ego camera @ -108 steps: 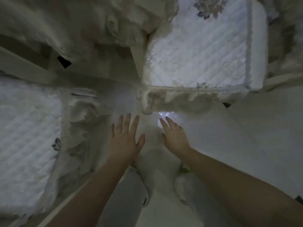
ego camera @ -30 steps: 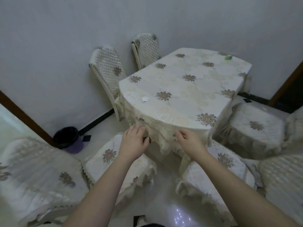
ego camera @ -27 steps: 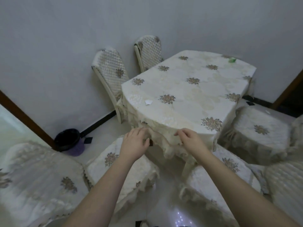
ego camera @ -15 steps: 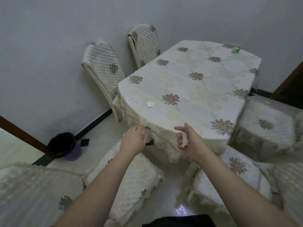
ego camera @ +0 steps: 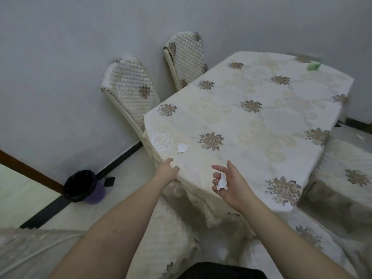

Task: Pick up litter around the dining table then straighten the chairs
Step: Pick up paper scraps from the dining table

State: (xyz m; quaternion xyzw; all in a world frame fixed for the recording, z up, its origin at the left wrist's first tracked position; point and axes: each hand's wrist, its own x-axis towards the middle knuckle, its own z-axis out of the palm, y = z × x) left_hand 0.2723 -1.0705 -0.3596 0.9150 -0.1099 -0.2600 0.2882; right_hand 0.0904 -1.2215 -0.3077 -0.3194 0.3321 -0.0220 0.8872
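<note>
My right hand (ego camera: 229, 183) is turned palm up over the near edge of the dining table (ego camera: 261, 117), its lower fingers curled round a crumpled white paper scrap (ego camera: 222, 181). My left hand (ego camera: 168, 170) reaches to the table's near left edge with relaxed fingers and holds nothing. A torn white paper scrap (ego camera: 182, 148) lies on the flowered tablecloth just beyond my left hand. A green scrap (ego camera: 313, 66) lies at the table's far right corner. A small white scrap (ego camera: 361, 136) lies on the chair seat (ego camera: 354, 158) at the right.
Two quilted chairs (ego camera: 130, 93) (ego camera: 186, 57) lean against the wall behind the table's left side. More cushioned chairs (ego camera: 167, 238) (ego camera: 302, 248) stand below my arms. A purple bin with a black liner (ego camera: 84, 187) stands on the floor by the wall at left.
I rose from crouching by the floor under the chairs to standing at the table. My right hand turned palm up, showing the white scrap; my left hand moved up to the table edge.
</note>
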